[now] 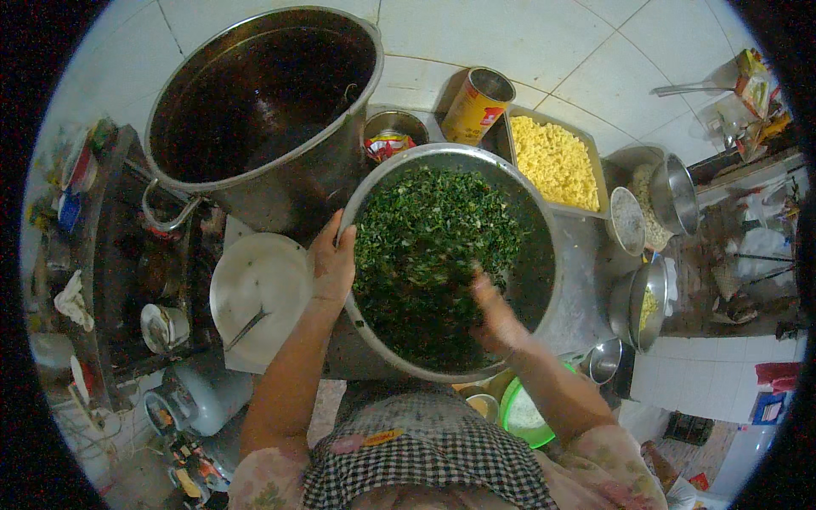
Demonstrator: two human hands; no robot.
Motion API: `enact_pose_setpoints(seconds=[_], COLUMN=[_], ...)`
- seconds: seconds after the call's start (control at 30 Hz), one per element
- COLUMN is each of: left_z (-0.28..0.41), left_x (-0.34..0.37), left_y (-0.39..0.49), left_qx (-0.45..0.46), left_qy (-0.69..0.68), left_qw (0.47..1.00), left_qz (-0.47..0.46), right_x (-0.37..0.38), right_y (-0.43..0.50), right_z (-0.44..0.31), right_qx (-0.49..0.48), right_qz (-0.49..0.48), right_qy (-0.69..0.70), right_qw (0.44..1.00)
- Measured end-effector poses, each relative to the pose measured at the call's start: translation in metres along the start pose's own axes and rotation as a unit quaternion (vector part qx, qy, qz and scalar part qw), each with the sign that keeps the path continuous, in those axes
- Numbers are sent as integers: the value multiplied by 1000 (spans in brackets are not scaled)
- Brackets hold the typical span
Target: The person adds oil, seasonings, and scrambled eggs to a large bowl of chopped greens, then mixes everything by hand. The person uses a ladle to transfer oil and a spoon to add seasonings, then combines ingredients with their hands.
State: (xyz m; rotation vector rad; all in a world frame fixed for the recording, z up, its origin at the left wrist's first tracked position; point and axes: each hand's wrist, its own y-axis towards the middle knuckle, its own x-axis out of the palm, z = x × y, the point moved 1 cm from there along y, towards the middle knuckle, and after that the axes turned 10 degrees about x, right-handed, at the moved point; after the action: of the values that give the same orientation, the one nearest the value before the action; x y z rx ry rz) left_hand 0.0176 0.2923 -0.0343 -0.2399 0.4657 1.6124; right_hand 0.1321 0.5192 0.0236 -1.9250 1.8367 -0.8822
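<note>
A large round metal basin [540, 280] lies in front of me, holding a thick mass of finely chopped green leaves [433, 223]. My left hand [333, 258] grips its left rim, thumb on the inner side. Inside the basin, toward the right, my right hand [500, 315] reaches down into the greens. It is blurred, and its fingertips are partly lost among the leaves, so whether they hold any cannot be told. Left of my left forearm is a wide pale bowl [255, 274] with a dark-handled utensil [245, 330] in it.
A tall metal pot [293, 210] with dark contents stands behind left. Beyond the basin are a yellow can [472, 115] and a tray of yellow crumbly food [554, 162]. Metal bowls [679, 191] line the right side. A green-rimmed tub [542, 440] and a gas cylinder [210, 392] sit lower down.
</note>
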Motion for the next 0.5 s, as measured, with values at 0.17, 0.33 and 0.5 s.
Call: enact_pose_setpoints(seconds=[0.17,0.33,0.5], left_z=[-6,-6,-8], left_x=[2,0,2], left_y=[0,2,3], left_qx=[-21,-34,-1], left_qy=[-30,-35,-11], left_qw=[999,999,1000], left_qz=[-2,-15,0], right_x=[51,-24,-95], right_y=[52,93,53], right_z=[4,4,29], right_qx=[-120,-51,-65], right_qz=[80,165,137], right_qy=[-785,-723,-478], right_qw=[602,669,865])
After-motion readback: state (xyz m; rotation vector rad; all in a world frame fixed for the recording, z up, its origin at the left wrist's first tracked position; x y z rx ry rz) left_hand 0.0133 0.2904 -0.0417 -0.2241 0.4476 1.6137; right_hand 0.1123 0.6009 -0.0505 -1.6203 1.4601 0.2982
